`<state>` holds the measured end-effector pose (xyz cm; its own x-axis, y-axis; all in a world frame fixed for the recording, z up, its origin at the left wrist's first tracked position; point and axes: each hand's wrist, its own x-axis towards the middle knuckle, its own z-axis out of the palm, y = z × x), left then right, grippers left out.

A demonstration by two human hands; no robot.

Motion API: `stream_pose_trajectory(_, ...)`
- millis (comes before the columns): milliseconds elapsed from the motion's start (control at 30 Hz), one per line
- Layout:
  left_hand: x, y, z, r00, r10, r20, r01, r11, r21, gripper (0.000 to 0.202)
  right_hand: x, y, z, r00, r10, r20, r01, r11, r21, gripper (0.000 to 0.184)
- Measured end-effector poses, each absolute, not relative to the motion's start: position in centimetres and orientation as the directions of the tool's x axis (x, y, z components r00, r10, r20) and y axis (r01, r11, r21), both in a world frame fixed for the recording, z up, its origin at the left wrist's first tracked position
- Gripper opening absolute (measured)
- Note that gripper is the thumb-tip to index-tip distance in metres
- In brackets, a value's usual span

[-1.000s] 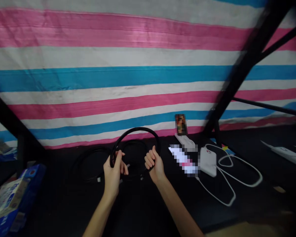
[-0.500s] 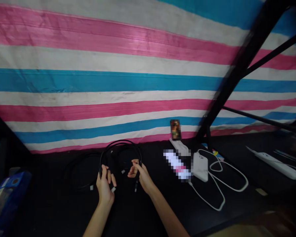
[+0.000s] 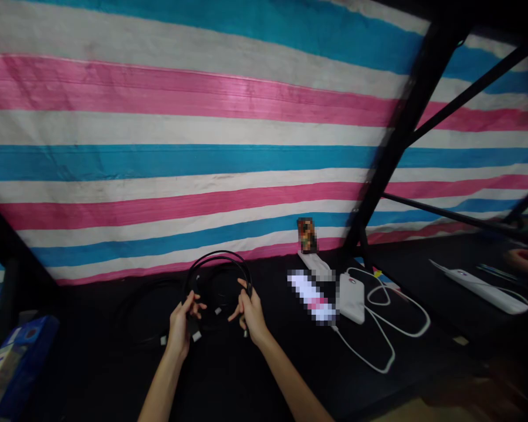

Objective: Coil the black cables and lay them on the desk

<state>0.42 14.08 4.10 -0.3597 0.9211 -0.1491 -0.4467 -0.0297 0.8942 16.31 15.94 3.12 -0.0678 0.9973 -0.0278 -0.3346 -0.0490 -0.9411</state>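
A looped black cable [image 3: 217, 254] arches between my two hands above the black table [image 3: 229, 381]. My left hand [image 3: 182, 322] pinches its left side between thumb and forefinger, other fingers loosely curled. One grey plug [image 3: 196, 336] hangs just below that hand. On the other side, my right hand [image 3: 251, 310] grips the cable, with a small metal end showing beneath its fingers. Another coiled black cable [image 3: 129, 319] lies left of my hands, with its grey plug [image 3: 163, 340] near my left wrist. A further dark cable with a light plug [image 3: 217, 311] rests behind, between my hands.
Right of my hands lie a lit phone [image 3: 310, 296], blurred out, a white power bank [image 3: 351, 298] and a looped white cable [image 3: 416, 335]. A blue package [image 3: 35, 337] sits at far left. Another person's hand [image 3: 525, 261] shows at far right, near a white power strip [image 3: 488, 290].
The view has shifted slightly. My right hand has closed further over its cable end, hiding most of the connector. Another person's hand has come further into view at the right.
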Motion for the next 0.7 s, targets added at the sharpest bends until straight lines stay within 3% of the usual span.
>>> stream_pose_trajectory(200, 0.0, 14.1, 3.7, -0.504, 0.864, 0.01, -0.208, -0.133, 0.969, 0.053, 17.7, 16.4, 4.8, 0.05, 0.998, -0.033, -0.357, -0.013, -0.934, 0.06)
stream_pose_trajectory(367, 1.3, 14.3, 2.7, -0.548, 0.836, 0.027, -0.182, -0.151, 0.972, 0.051, 18.0, 16.9, 5.0, 0.04, 0.999, -0.004, -0.448, 0.014, -0.894, 0.032)
stream_pose_trajectory(500, 2.3, 14.2, 2.6, -0.532, 0.847, -0.003, -0.21, -0.128, 0.969, 0.05, 17.7, 17.0, 3.6, 0.044, 0.994, 0.101, -0.25, 0.109, -0.962, 0.048)
stream_pose_trajectory(600, 2.5, 14.1, 3.0, -0.507, 0.861, -0.028, -0.208, -0.09, 0.974, 0.054, 17.8, 17.1, 2.5, 0.028, 1.0, 0.003, -0.075, 0.005, -0.997, 0.056)
stream_pose_trajectory(700, 2.6, 14.1, 3.3, -0.47, 0.882, -0.029, -0.173, -0.06, 0.983, 0.057, 18.3, 17.4, 2.1, 0.049, 0.997, -0.059, -0.125, -0.053, -0.991, 0.048)
